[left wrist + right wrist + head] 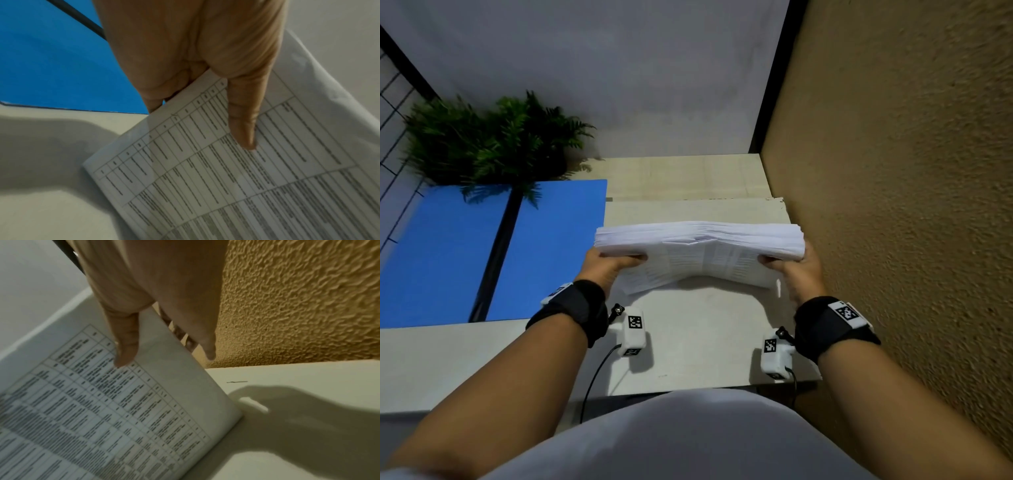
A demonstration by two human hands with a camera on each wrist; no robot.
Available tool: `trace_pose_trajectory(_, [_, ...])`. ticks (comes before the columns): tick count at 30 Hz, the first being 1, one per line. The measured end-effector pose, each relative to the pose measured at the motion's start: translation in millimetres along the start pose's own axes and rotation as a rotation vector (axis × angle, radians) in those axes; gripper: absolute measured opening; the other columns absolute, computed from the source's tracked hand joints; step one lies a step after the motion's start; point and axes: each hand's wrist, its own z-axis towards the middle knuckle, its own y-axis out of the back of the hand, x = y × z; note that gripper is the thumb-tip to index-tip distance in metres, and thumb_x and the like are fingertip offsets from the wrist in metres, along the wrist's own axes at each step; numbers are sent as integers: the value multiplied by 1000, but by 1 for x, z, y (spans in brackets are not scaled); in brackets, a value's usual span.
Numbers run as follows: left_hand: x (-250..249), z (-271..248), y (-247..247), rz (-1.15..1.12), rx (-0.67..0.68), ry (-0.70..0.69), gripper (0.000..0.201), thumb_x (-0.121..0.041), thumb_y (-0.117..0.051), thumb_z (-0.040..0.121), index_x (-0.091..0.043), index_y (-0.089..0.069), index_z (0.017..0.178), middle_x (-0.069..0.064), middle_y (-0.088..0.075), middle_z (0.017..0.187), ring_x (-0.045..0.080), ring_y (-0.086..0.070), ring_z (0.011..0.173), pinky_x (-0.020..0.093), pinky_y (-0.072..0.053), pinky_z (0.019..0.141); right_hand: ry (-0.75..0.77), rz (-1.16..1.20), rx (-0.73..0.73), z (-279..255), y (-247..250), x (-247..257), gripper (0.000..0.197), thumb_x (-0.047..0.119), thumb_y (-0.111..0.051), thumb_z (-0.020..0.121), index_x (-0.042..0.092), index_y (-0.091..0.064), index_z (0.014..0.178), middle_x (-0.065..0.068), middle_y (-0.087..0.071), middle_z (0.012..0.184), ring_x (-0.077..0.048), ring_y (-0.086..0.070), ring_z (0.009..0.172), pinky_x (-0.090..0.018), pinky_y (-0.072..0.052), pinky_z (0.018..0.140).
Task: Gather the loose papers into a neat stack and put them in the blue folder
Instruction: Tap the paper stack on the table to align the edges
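A thick stack of white printed papers (698,250) stands on its long edge on the pale table (702,335), held upright between both hands. My left hand (613,263) grips its left end, thumb on the printed front sheet (242,170). My right hand (796,267) grips the right end, its thumb likewise pressing the sheet (127,402). The remaining fingers of both hands are hidden behind the stack. The blue folder (482,253) lies open and flat on the table to the left, with a dark spine down its middle; it also shows in the left wrist view (55,61).
A green fern-like plant (493,137) stands behind the folder, its leaves overhanging it. A rough ochre wall (893,171) runs close along the right side of the table. A grey wall (619,75) closes the back.
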Motion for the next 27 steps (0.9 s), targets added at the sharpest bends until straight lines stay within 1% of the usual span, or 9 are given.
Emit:
trace_pose_trajectory(5, [8,5,1,39,-33,21,49,6,-78,59,-9,-69,104,16,-69,115,35,-61,116,47,-47,103,59,-76,6,-6,-2,16,71,-11,-84,60,18,-59,120,-6,-65,122,-23,-60,114,-48,-47,105])
trace_pose_trajectory(8, [7,4,-3,9,-55,7,54,2,-76,58,-12,-66,110,13,-68,115,33,-60,115,44,-47,101,340,-683,-82,-14,-11,45,94,7,-86,63,35,-38,140,3,-45,141,-21,-42,133,-51,-30,117])
trace_pose_trajectory(12, [6,5,-8,5,-97,2,51,11,-70,70,-5,-64,119,18,-67,121,32,-59,114,40,-47,97,744,-1371,248,-27,-72,60,98,6,-75,69,28,-25,150,-7,-40,148,-24,-33,143,-62,3,117])
trace_pose_trajectory(14, [6,6,-9,2,-108,12,51,10,-70,71,-7,-64,118,16,-67,118,32,-60,112,40,-47,97,732,-1486,379,-31,-106,55,85,5,-70,74,24,-31,148,-8,-54,135,-27,-49,130,-58,-14,117])
trace_pose_trajectory(16, [7,8,-5,16,-107,25,45,7,-72,71,-11,-65,112,12,-67,114,34,-60,113,43,-47,98,677,-1516,437,-34,-126,59,44,3,-59,81,20,-53,120,-3,-64,99,-30,-62,102,-36,-45,85])
trace_pose_trajectory(17, [9,9,-2,29,-103,17,42,4,-73,72,-13,-64,109,11,-67,112,34,-60,113,43,-48,98,667,-1507,430,-33,-130,64,25,1,-55,81,18,-57,99,0,-58,80,-30,-61,88,-29,-39,64])
trace_pose_trajectory(19, [9,8,6,35,-95,5,46,-10,-81,70,-15,-62,112,7,-66,117,31,-60,112,43,-48,99,703,-1404,360,-31,-128,75,14,3,-54,83,16,-57,80,3,-49,66,-27,-57,74,-26,-28,52])
trace_pose_trajectory(24, [-6,3,18,-153,-81,-28,97,-20,-86,69,-20,-31,148,0,-46,145,21,-47,131,39,-38,107,450,-526,315,-9,-97,94,18,6,-68,79,23,-67,72,6,-62,69,-14,-58,70,-29,-45,63])
trace_pose_trajectory(27, [-35,-2,5,-155,75,-142,79,-27,-88,60,-17,-55,132,2,-66,128,17,-63,119,35,-50,98,252,-180,400,-4,-84,91,29,-3,-72,80,26,-69,80,4,-68,82,-12,-65,78,-25,-53,68])
